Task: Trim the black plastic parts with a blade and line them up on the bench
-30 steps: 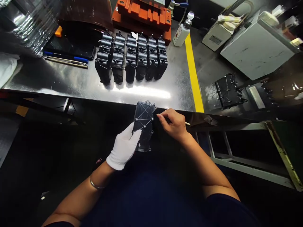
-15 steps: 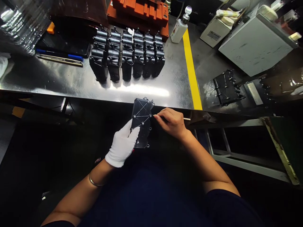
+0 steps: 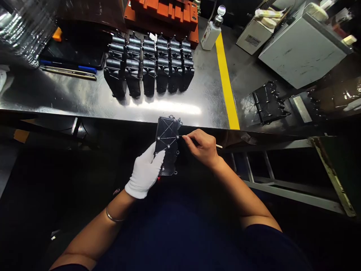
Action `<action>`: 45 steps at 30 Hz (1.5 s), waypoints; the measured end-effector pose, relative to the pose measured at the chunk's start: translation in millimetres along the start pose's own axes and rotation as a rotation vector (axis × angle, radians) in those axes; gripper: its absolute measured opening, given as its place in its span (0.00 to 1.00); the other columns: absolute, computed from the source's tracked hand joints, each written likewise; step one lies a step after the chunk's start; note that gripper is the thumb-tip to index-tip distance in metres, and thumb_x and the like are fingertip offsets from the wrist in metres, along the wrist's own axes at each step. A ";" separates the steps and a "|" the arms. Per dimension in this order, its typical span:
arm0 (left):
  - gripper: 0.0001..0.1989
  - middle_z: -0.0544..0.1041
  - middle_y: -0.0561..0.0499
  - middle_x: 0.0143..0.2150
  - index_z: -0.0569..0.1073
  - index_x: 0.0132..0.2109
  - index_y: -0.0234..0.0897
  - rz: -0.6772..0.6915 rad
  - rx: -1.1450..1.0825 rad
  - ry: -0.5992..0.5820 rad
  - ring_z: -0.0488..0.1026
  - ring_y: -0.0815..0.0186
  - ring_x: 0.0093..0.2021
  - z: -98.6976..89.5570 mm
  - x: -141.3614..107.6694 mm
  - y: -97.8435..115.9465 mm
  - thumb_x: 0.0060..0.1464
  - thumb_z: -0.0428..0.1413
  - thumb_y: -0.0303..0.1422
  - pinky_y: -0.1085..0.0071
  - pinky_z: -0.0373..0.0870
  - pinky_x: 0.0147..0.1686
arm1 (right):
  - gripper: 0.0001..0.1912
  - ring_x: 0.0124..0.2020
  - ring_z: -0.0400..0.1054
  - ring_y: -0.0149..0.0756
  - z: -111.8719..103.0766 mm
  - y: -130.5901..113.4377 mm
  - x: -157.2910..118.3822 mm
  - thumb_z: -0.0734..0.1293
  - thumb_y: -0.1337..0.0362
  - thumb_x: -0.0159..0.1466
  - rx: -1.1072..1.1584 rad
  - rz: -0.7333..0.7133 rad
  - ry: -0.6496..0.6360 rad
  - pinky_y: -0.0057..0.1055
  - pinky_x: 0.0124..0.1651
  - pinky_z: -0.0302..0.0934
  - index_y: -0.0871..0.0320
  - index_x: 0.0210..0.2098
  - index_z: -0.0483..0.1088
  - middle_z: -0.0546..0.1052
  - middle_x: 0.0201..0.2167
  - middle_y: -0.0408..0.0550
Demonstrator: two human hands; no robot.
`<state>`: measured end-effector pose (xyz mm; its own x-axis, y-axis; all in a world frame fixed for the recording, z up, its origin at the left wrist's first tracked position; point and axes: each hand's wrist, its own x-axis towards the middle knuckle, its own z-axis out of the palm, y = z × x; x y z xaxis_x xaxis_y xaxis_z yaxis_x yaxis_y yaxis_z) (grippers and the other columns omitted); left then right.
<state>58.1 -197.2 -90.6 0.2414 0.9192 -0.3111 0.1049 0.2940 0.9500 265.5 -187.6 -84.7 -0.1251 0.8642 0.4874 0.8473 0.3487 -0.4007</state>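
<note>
Black plastic housing [image 3: 167, 146] gripped mid-frame, below the steel bench's [image 3: 204, 101] edge.
The white-gloved left hand [image 3: 145, 171] clamps it, thumb on top; the right hand [image 3: 202, 146] pinches a slim tool [image 3: 219, 146] at its right side.

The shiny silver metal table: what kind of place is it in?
Probably a factory workshop: matching black plastic parts line up on the table, and the white-gloved left hand holds a flat black plastic case.

A: Site type?
B: Workshop, prob. small-parts assy. Metal bench [image 3: 208, 86] w/ yellow stripe [image 3: 227, 82].
A: Evidence?
B: Row of blk moulded parts [image 3: 149, 67], orange fixture [image 3: 163, 19], squeeze btl. [image 3: 211, 34] nearby.
</note>
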 end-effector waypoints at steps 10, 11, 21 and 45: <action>0.24 0.79 0.48 0.50 0.71 0.58 0.39 -0.007 -0.005 0.014 0.75 0.57 0.49 -0.4 0.2 1.3 0.55 0.55 0.41 0.65 0.70 0.50 | 0.11 0.24 0.69 0.32 1.9 -0.5 0.8 0.64 0.63 0.65 0.024 0.031 0.004 0.28 0.28 0.62 0.57 0.26 0.70 0.75 0.22 0.46; 0.24 0.79 0.48 0.50 0.70 0.58 0.39 -0.008 0.000 0.012 0.76 0.57 0.49 -0.5 0.3 1.3 0.56 0.55 0.41 0.65 0.70 0.51 | 0.11 0.24 0.69 0.32 1.8 -1.1 0.6 0.64 0.63 0.65 0.036 0.034 -0.010 0.28 0.28 0.62 0.57 0.26 0.70 0.75 0.22 0.46; 0.25 0.80 0.47 0.47 0.71 0.58 0.37 0.003 0.014 0.043 0.76 0.58 0.46 3.1 -0.4 0.1 0.55 0.55 0.41 0.66 0.71 0.48 | 0.11 0.23 0.68 0.31 3.0 -9.4 -8.1 0.64 0.63 0.65 0.085 0.132 0.027 0.28 0.27 0.61 0.58 0.26 0.70 0.74 0.22 0.45; 0.24 0.80 0.50 0.47 0.71 0.57 0.40 0.035 0.056 -0.135 0.76 0.58 0.46 -13.9 -1.4 5.4 0.55 0.54 0.41 0.68 0.71 0.46 | 0.11 0.25 0.67 0.30 -6.7 -21.7 -17.7 0.66 0.57 0.63 0.309 0.481 0.180 0.28 0.28 0.62 0.57 0.29 0.71 0.73 0.24 0.44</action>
<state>44.9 -193.3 -84.7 0.3734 0.8839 -0.2816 0.1469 0.2434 0.9587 252.7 -213.0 -79.4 0.3476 0.8856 0.3080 0.5946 0.0458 -0.8027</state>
